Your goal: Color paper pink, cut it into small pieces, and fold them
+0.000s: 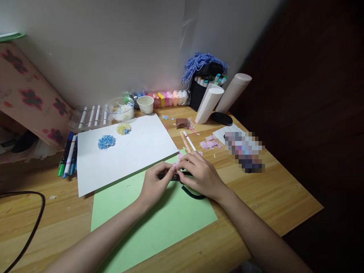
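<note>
My left hand (pixel 157 180) and my right hand (pixel 200 172) meet over the green sheet (pixel 148 227), both with fingertips pinched on a small piece of crinkled pink paper (pixel 176 163). Beneath the hands lie scissors with black handles (pixel 193 194), partly covered by my fingers. To the left, a white sheet (pixel 127 159) overlaps the green one and bears a blue paper cluster (pixel 107 142) and a yellow one with some blue (pixel 124 129). More pink paper scraps (pixel 210 144) rest on the wood to the right of my hands.
Behind stand a clear bowl (pixel 121 113), a paper cup (pixel 145 105), a row of coloured clay packs (pixel 167 98) and a black marker holder (pixel 197 94). Two white bottles (pixel 210 104) lean at the back right. Several pens (pixel 69 155) lie left; a black cable (pixel 42 208) curves nearby.
</note>
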A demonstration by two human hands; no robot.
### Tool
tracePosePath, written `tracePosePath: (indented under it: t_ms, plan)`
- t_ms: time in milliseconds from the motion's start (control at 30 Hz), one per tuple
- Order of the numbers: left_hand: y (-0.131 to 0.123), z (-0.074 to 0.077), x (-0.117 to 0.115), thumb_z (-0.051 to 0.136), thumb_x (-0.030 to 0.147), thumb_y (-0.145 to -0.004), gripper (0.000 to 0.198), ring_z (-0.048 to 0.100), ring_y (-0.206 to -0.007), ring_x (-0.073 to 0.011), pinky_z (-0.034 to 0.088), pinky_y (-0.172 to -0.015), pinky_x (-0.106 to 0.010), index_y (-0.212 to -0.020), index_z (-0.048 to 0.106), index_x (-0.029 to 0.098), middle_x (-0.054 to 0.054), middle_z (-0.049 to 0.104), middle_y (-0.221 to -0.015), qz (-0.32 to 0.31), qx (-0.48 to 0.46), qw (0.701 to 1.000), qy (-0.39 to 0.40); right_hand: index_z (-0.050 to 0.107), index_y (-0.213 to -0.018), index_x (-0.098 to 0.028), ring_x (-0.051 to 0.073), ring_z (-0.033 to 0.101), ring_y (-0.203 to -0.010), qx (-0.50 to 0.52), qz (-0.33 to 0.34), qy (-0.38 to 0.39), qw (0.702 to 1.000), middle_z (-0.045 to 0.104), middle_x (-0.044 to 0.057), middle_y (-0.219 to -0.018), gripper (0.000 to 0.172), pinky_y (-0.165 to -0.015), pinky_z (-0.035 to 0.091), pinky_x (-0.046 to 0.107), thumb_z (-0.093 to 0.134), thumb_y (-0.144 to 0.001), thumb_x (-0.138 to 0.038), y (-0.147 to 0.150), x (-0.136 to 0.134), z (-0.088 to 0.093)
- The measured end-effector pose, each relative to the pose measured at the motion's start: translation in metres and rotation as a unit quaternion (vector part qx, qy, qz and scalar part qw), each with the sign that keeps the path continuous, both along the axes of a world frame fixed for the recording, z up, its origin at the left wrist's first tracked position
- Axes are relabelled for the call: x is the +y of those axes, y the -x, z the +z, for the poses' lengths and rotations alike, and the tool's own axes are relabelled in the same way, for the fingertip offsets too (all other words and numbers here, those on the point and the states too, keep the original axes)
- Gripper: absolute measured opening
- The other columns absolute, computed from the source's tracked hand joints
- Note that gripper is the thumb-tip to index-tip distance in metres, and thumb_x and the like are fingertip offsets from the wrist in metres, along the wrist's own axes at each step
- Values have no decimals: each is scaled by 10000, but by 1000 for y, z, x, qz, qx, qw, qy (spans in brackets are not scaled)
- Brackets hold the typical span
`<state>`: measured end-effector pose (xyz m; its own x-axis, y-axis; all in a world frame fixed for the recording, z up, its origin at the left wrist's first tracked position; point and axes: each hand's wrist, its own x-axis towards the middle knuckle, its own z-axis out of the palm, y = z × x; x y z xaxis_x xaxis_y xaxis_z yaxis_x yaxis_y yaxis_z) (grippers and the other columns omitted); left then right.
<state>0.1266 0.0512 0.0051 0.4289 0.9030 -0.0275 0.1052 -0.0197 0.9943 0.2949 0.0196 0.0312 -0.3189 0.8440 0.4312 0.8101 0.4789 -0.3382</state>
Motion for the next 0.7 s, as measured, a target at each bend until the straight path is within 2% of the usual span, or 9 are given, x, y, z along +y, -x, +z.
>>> tracePosePath:
  t_ms: [100,167,267,400,500,700]
  plan:
    - [2,-2,0,573,399,-873,272,636,-726,-172,522,-699,-294,-815,686,158,-65,681,-794,5,-2,1000,-15,596,-862,-213,213,566,-867,68,-4,37,997,649,52,-862,62,-799,460,361,557,-842,-169,0,0,0]
    - [3,-2,0,565,392,-879,269,631,-727,-169,518,-693,-289,-812,684,160,-65,679,-800,7,4,1000,-29,577,-855,-210,190,574,-826,146,-41,80,985,632,40,-835,43,-742,467,327,567,-835,-174,1,0,0]
    - [3,-1,0,552,378,-887,266,623,-733,-166,507,-689,-282,-801,683,163,-62,677,-804,7,15,999,-43,570,-863,-201,150,575,-724,279,-89,186,938,605,25,-803,43,-572,448,252,581,-824,-217,3,1,-1]
    - [3,0,1,543,367,-886,265,609,-706,-160,487,-666,-273,-770,664,162,-49,663,-764,8,21,999,-35,576,-806,-193,127,561,-665,386,-67,293,872,586,12,-769,106,-493,421,214,591,-812,-298,7,2,-5]
    - [2,0,1,539,360,-882,276,586,-676,-152,463,-640,-263,-720,640,161,-38,646,-723,7,28,999,-31,558,-756,-192,116,542,-621,408,-69,315,854,577,0,-738,135,-484,411,213,602,-790,-315,8,3,-8]
    - [3,2,0,530,319,-889,238,533,-643,-132,422,-608,-251,-720,599,167,-17,603,-695,18,41,997,-60,545,-738,-196,127,548,-653,436,-64,323,837,560,-6,-712,161,-571,454,240,614,-765,-339,6,5,-10]
